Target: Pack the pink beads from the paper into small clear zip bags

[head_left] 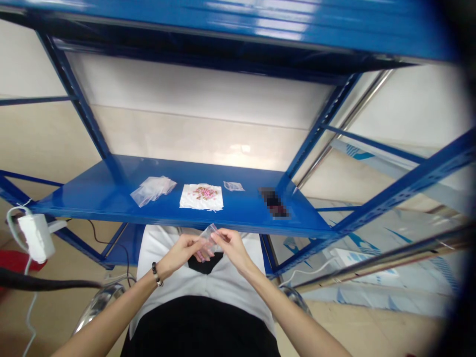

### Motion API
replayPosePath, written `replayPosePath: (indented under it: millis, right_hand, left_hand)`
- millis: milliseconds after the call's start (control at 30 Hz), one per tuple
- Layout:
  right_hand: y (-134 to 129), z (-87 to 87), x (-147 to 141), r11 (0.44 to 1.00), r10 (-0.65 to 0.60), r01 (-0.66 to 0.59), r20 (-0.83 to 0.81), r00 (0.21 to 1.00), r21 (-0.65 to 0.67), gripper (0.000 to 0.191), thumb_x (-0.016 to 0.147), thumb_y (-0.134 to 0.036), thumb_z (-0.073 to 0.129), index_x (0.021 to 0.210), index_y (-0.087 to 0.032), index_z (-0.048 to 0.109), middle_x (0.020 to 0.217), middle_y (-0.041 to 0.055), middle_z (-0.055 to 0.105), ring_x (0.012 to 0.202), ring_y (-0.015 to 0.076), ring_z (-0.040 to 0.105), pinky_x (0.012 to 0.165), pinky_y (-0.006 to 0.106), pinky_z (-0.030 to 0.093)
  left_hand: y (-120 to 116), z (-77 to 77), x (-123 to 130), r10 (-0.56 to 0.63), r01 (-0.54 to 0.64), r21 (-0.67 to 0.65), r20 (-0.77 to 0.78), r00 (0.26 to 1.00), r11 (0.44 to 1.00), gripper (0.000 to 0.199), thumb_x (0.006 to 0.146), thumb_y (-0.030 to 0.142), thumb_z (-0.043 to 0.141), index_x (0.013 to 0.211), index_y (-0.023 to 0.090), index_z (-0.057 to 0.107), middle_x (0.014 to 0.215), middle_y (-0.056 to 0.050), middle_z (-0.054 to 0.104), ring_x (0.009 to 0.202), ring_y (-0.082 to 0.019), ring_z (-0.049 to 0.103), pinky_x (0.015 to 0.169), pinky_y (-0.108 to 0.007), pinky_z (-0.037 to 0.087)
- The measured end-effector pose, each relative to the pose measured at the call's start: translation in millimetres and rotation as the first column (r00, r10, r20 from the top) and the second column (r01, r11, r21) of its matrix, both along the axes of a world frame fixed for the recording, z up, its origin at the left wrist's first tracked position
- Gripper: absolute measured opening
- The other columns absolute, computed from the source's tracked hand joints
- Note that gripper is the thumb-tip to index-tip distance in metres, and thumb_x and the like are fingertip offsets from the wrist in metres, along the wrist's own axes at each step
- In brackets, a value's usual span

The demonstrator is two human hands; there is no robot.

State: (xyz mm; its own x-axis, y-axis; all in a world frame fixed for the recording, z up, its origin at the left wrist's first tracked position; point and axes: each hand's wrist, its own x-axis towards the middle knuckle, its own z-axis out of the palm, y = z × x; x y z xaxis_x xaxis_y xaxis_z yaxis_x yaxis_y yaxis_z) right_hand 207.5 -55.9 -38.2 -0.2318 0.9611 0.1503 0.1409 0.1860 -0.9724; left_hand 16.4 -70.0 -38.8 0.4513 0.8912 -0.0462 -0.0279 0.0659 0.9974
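Observation:
A small clear plastic bag (208,233) is held between both hands, over my lap just in front of the shelf edge. My left hand (191,248) grips its lower left part, the fingers closed on it. The fingers of my right hand (228,243) pinch its upper right side. On the blue shelf (178,171) lies a white cloth (201,197) with small pink and green pieces (207,193) on it. A pile of clear bags (153,190) is left of the cloth. Another small bag (234,186) lies flat to the right of the cloth.
A blurred-out dark object (274,202) lies on the right of the shelf. Blue posts and an upper shelf (238,29) frame the space. A white power strip (36,238) hangs at the left. Metal poles (372,258) and wrapped panels stand at the right.

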Motion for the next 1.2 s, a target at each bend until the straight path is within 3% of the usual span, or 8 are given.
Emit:
replayPosePath:
  millis: [67,200,567,700,767,833,967,1200]
  right_hand:
    - [2,-1.7,4,0.993,0.021,-0.029,-0.074,0.997,-0.113,0.033,0.085,-0.047,0.062,0.073,-0.017,0.063,0.067,0.0015,0.059,0.062,0.0143,0.051,0.057,0.026,0.037]
    - [5,1.5,9,0.972,0.041,-0.082,-0.185,0.982,-0.221,0.033,0.078,-0.048,0.07,0.089,-0.017,0.065,0.069,0.0009,0.063,0.057,0.0127,0.053,0.054,0.024,0.036]
    - [12,-5.0,18,0.937,0.1,-0.163,-0.21,0.972,-0.308,0.033,0.075,-0.046,0.074,0.079,-0.015,0.067,0.07,0.0019,0.063,0.06,0.0111,0.054,0.055,0.022,0.04]
    - [10,-8.8,19,0.93,0.084,-0.156,-0.221,0.972,-0.334,0.033,0.073,-0.046,0.076,0.075,-0.014,0.066,0.065,0.0019,0.064,0.057,0.0103,0.054,0.053,0.021,0.038]
    - [10,-9.2,17,0.923,0.085,-0.167,-0.24,0.967,-0.348,0.034,0.071,-0.046,0.078,0.073,-0.015,0.065,0.063,0.0016,0.064,0.054,0.0101,0.054,0.052,0.021,0.039]
    - [9,-9.2,13,0.914,0.09,-0.183,-0.259,0.962,-0.361,0.035,0.07,-0.046,0.079,0.072,-0.015,0.063,0.061,0.0009,0.064,0.051,0.01,0.054,0.05,0.022,0.039]
    - [4,-11.4,3,0.924,0.068,-0.161,-0.266,0.962,-0.346,0.038,0.07,-0.049,0.078,0.068,-0.015,0.06,0.06,0.0008,0.063,0.052,0.0106,0.056,0.049,0.021,0.04]
    - [-11,-15.6,-7,0.903,0.108,-0.22,-0.3,0.948,-0.37,0.036,0.07,-0.049,0.077,0.076,-0.015,0.067,0.065,0.0022,0.065,0.055,0.0122,0.059,0.045,0.02,0.037]
  left_hand:
    - [0,-1.9,-1,0.056,-0.056,-0.001,-0.013,0.998,0.998,0.038,0.084,0.049,0.064,0.081,0.013,0.074,0.077,-0.012,0.074,0.065,-0.021,0.069,0.055,-0.028,0.051]
    - [3,-5.8,-7,0.247,-0.247,0.019,0.004,0.969,0.969,0.032,0.079,0.044,0.07,0.077,0.012,0.069,0.069,-0.008,0.071,0.054,-0.016,0.062,0.049,-0.024,0.046]
    - [7,2.1,-13,0.278,-0.277,0.116,0.013,0.961,0.954,0.054,0.079,0.037,0.07,0.126,0.018,0.052,0.067,0.003,0.06,0.057,-0.012,0.056,0.056,-0.022,0.042]
    - [6,-1.8,-13,0.523,-0.474,0.383,-0.029,0.852,0.793,0.037,0.082,0.033,0.066,0.115,0.018,0.06,0.094,-0.006,0.064,0.082,-0.018,0.061,0.07,-0.027,0.046]
    - [4,0.9,-10,0.558,-0.46,0.484,-0.072,0.827,0.744,0.024,0.085,0.032,0.063,0.104,0.019,0.064,0.097,-0.007,0.065,0.089,-0.019,0.06,0.075,-0.028,0.045]
    - [0,4.8,-6,0.461,-0.34,0.496,-0.142,0.876,0.799,0.016,0.088,0.032,0.058,0.091,0.019,0.066,0.088,-0.005,0.065,0.083,-0.018,0.059,0.074,-0.028,0.043]
    - [-9,5.1,6,0.224,-0.107,0.399,-0.26,0.939,0.911,0.028,0.091,0.04,0.055,0.075,0.017,0.064,0.073,-0.003,0.064,0.068,-0.016,0.055,0.065,-0.026,0.04]
    - [-16,-11.2,14,0.159,-0.064,0.327,-0.275,0.948,0.943,0.032,0.087,0.045,0.06,0.072,0.017,0.061,0.069,-0.002,0.066,0.063,-0.016,0.056,0.06,-0.025,0.039]
